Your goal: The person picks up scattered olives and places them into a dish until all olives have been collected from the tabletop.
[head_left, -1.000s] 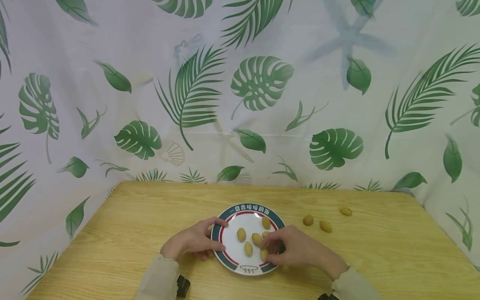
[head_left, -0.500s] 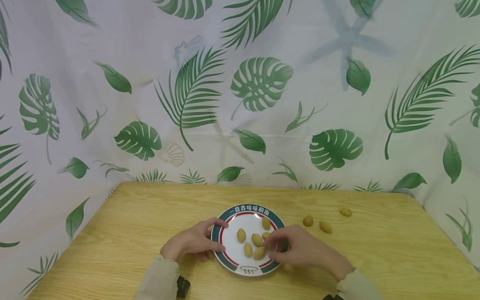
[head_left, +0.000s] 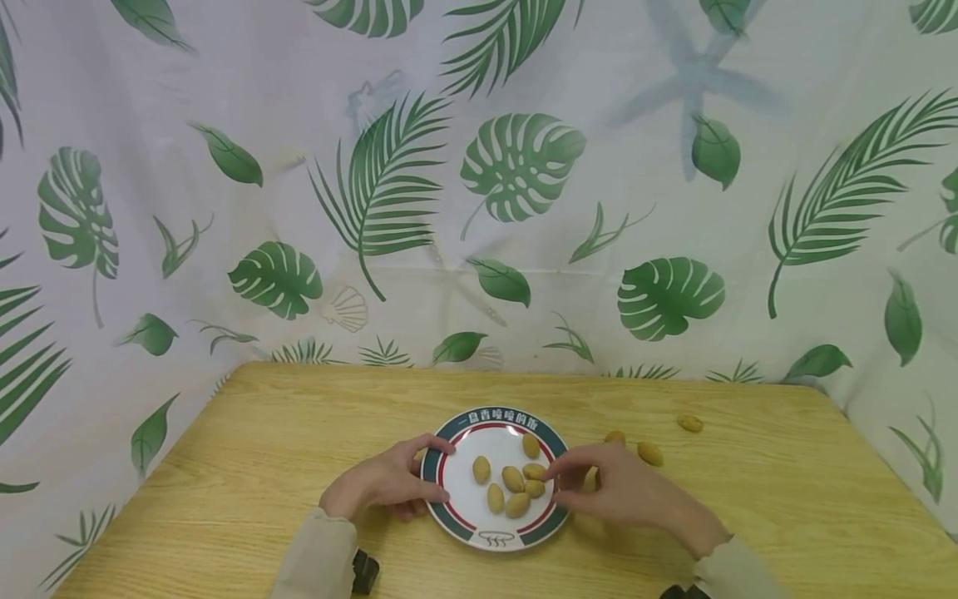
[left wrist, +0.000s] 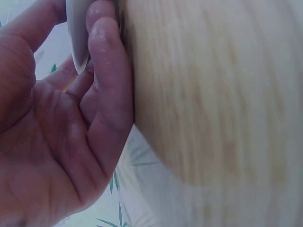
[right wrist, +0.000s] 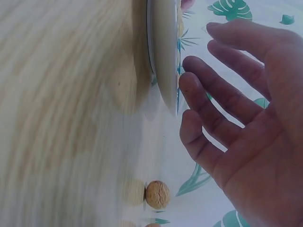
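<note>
A: What is filling most of your head feed?

B: I'm seeing a white cloth (head_left: pixel 479 249) with green leaf prints hanging behind, and a wood-grain table (head_left: pixel 748 499) stretching out in front of it.

A: And on the table?

B: A round white plate (head_left: pixel 539 529) is resting near the front, its dark blue-green rim carrying white characters and a red line running inside it.

A: How are the hands sitting?

B: I'm watching the left hand (head_left: pixel 389 478) gripping the plate's left rim, thumb and index finger lying over the edge and other fingers curling at its underside. The right hand (head_left: pixel 621 487) is hanging at the right rim, its fingers bending loosely and holding nothing; I can't tell whether they are touching the plate. Pale sleeves (head_left: pixel 318 549) are covering both forearms.

A: Where are the walnuts?

B: Seven walnuts (head_left: pixel 517 505) are lying on the plate, mostly right of its middle, one just beside the right index fingertip. Three more walnuts (head_left: pixel 649 453) are lying on the table beyond the right hand, which is partly hiding the nearest. My right wrist feed is showing a wrinkled shell (right wrist: pixel 157 194).
</note>
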`<state>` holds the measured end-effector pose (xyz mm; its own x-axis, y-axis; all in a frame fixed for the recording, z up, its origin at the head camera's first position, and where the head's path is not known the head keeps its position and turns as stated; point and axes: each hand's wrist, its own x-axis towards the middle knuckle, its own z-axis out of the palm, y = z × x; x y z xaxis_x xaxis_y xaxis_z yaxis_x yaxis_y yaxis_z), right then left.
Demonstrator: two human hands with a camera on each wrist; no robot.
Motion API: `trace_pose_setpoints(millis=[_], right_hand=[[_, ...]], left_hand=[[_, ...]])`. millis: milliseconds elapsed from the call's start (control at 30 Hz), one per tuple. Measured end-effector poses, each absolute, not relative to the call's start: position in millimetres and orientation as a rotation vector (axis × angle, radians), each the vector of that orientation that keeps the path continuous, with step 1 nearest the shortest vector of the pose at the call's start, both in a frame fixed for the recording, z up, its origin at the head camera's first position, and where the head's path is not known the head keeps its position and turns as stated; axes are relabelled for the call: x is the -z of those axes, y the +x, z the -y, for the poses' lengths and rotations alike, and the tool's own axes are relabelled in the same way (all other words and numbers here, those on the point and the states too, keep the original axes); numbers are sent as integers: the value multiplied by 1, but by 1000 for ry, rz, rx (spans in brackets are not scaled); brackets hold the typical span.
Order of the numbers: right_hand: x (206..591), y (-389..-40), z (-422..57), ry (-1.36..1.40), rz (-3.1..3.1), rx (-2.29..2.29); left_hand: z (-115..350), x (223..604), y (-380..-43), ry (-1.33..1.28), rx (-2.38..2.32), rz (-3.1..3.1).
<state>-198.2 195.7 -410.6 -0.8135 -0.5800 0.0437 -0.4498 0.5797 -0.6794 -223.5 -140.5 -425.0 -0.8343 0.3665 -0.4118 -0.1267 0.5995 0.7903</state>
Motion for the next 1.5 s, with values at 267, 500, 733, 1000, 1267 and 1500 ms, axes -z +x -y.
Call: trace_pose_setpoints(millis=[267,500,733,1000,1267,1500], right_hand=[[409,-198,-205,-890,-2628,1066],[410,-199,-215,-918,-2666,1083],[408,-199,-222,-918,-2689,1105],[408,-201,-234,-868,-2752,1050],[408,-202,-247,-896,-2816,1062],[408,-203,-258,-816,-2821,1088]], left_hand=[[140,425,-222,191,-1176,-2285],[141,425,-222,188,-1180,-2280],[141,427,-222,183,-1180,-2285],[141,426,-222,179,-1165,-2300],[141,426,-222,184,-1160,-2300],[140,426,-222,182,-1158,-2298]])
